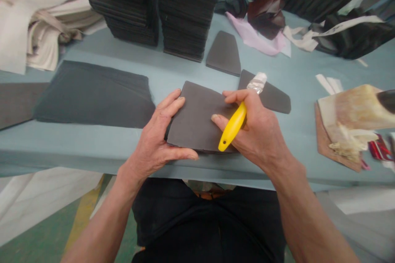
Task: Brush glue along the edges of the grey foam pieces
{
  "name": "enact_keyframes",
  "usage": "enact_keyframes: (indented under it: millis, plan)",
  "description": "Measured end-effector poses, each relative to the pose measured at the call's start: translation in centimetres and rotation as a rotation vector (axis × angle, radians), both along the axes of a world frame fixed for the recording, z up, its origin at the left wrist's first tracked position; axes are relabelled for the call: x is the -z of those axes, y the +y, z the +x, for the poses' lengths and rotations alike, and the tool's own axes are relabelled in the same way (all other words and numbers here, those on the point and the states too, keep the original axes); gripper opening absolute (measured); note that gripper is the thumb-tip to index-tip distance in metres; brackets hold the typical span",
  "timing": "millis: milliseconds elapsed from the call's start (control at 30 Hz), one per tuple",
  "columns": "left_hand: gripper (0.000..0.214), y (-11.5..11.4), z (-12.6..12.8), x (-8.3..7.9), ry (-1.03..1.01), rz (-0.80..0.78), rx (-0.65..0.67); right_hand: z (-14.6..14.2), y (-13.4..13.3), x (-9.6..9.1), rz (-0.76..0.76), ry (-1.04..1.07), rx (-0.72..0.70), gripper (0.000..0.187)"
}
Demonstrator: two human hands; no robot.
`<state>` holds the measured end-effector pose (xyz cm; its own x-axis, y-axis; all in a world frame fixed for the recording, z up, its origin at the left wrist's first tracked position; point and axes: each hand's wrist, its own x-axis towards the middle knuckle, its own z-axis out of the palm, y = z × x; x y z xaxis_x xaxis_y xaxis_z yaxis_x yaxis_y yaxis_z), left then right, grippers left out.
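Observation:
In front of me at the table's near edge lies a dark grey trapezoid panel [200,121]; a dark layer shows under its left and near edges. My left hand [156,135] grips the panel's left side, fingers along the edge and thumb along the near edge. My right hand [261,131] is closed around a yellow-handled brush [233,127], its pale, foil-like head pointing away from me. That hand's thumb and fingertips also rest at the panel's right side. A sheet of dark fabric [95,94] lies left of my left hand.
Two tall stacks of dark pieces [185,12] stand at the back. Two loose grey panels, one upper [224,53] and one lower [274,96], lie beyond my right hand. At right sits a glue-stained container [354,109]; pale cloth strips [46,20] are heaped at left.

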<state>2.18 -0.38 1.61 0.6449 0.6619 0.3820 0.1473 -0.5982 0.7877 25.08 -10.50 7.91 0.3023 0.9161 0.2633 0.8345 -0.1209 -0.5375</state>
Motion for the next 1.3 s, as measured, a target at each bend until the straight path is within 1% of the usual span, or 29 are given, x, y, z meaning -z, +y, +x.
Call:
enact_keyframes:
  millis: [233, 433, 633, 767, 933, 1033, 1167, 1300]
  plan:
    - [0.100, 0.1, 0.1, 0.6, -0.070, 0.062, 0.042, 0.0, 0.0, 0.1, -0.002, -0.003, -0.017, 0.039]
    - [0.095, 0.0, -0.3, 0.3, -0.049, 0.097, 0.041, 0.1, 0.0, 0.4, 0.010, -0.012, -0.034, 0.041]
    - [0.071, -0.5, -1.4, 0.4, -0.048, 0.157, 0.005, 0.0, 0.0, 0.3, 0.004, 0.012, -0.036, 0.038]
    - [0.063, -0.6, -1.6, 0.5, -0.083, 0.199, 0.010, -0.1, 0.1, 0.2, 0.005, 0.001, -0.031, 0.036]
    - [0.045, -0.3, -1.5, 0.2, -0.103, 0.369, -0.011, -0.1, 0.2, 0.2, 0.018, -0.010, -0.054, 0.036]
    - [0.038, -0.3, -1.5, 0.1, -0.108, 0.411, -0.020, 0.0, 0.3, 0.3, 0.020, -0.007, -0.061, 0.038]
    - [0.030, -0.6, -1.6, -0.1, -0.108, 0.447, -0.036, 0.0, 0.3, 0.6, 0.067, -0.016, -0.077, 0.038]
    - [0.028, -1.0, -1.6, -0.3, -0.089, 0.481, -0.064, 0.2, 0.3, 0.7, 0.080, -0.031, -0.092, 0.038]
